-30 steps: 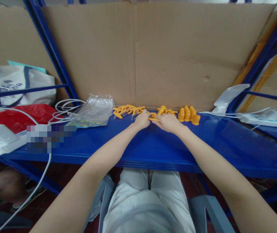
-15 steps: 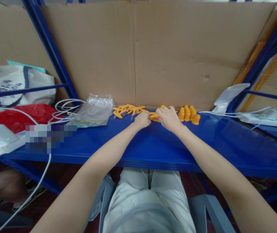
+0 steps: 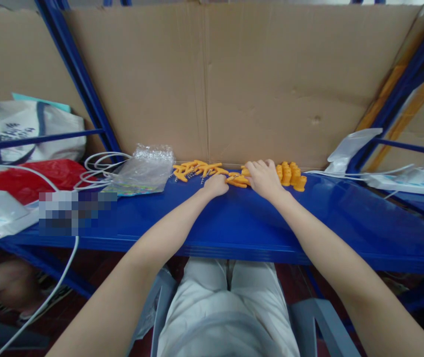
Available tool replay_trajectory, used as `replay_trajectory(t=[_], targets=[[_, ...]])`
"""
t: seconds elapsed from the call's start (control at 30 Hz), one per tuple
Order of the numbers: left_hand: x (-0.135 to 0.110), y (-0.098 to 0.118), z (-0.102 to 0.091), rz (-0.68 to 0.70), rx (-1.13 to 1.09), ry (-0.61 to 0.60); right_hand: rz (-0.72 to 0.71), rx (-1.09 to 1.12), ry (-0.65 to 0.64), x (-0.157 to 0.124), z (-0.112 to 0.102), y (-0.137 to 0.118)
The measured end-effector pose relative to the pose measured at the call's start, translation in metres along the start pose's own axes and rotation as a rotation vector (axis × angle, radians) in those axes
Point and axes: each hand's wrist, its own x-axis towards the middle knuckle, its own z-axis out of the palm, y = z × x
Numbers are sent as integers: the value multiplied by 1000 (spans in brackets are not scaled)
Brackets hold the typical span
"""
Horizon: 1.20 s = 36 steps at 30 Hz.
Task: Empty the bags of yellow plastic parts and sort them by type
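My left hand (image 3: 216,185) rests closed at the near side of a loose pile of orange plastic pieces (image 3: 197,167) with small bead chains. Its fingertips are turned away, so anything in them is hidden. To its right lie several slim orange pieces (image 3: 238,180), between my two hands. My right hand (image 3: 266,178) is over the right part of these pieces, fingers spread and bent forward, covering some of them. Just right of it, stubby orange figures (image 3: 290,173) stand upright in close rows, partly behind the hand.
A cardboard panel (image 3: 256,89) closes off the back of the blue table (image 3: 241,228). To the left are a clear plastic bag (image 3: 145,168), coiled white cables (image 3: 98,166), a red bag (image 3: 44,176) and a power strip (image 3: 15,218). Another person's leg (image 3: 4,280) shows below left.
My right hand has shifted a little to the right, uncovering more slim orange pieces and covering part of the upright figures. My left hand has moved slightly left.
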Motion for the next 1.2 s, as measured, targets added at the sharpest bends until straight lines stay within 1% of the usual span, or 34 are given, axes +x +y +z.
replay_trajectory(t=[0.17, 0.27, 0.47, 0.57, 0.67, 0.77, 1.0, 1.2], targets=[[-1, -2, 0, -19, -28, 30, 159, 38, 5, -1, 2, 20], [0, -1, 0, -14, -30, 36, 270, 49, -34, -2, 3, 36], [1, -1, 0, -10, -18, 54, 542, 11, -257, -6, -2, 62], [1, -1, -1, 2, -16, 63, 640, 9, -367, -7, -4, 70], [2, -1, -1, 6, -20, 72, 715, 17, -432, -8, -1, 78], [2, -1, 0, 1, -23, 84, 753, 28, -450, -9, 3, 84], [-1, 1, -2, 11, -21, 70, 764, 60, -505, -11, 3, 88], [-1, 1, -3, 21, -35, 92, 792, 41, -505, -11, 5, 91]])
